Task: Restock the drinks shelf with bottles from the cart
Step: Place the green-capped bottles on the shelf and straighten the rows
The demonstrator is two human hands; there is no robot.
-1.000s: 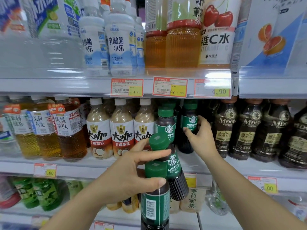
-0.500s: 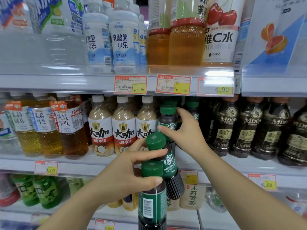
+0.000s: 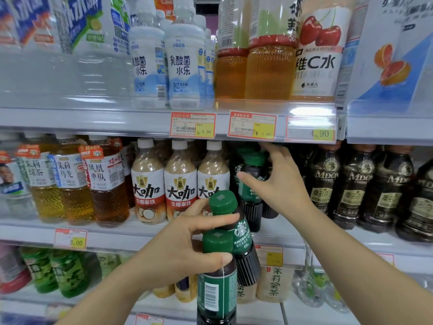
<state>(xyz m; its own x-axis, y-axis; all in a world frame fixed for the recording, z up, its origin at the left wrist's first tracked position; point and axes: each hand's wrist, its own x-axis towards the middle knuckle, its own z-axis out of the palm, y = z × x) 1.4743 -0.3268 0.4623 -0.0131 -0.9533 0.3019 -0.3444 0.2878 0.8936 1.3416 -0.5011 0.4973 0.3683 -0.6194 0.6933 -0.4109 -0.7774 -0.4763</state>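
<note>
Left hand [image 3: 187, 249]: clasped round two dark plastic coffee bottles with green caps [image 3: 216, 285] — both held just in front of the white middle shelf [image 3: 117, 233].
Shelved green-capped coffee bottle [image 3: 251, 184]: stood upright in its row.
Right hand [image 3: 281, 184]: laid against it, fingers spread — a grip cannot be confirmed.
Step advised: row pushed back first, then bottles set upright, labels forward.
</note>
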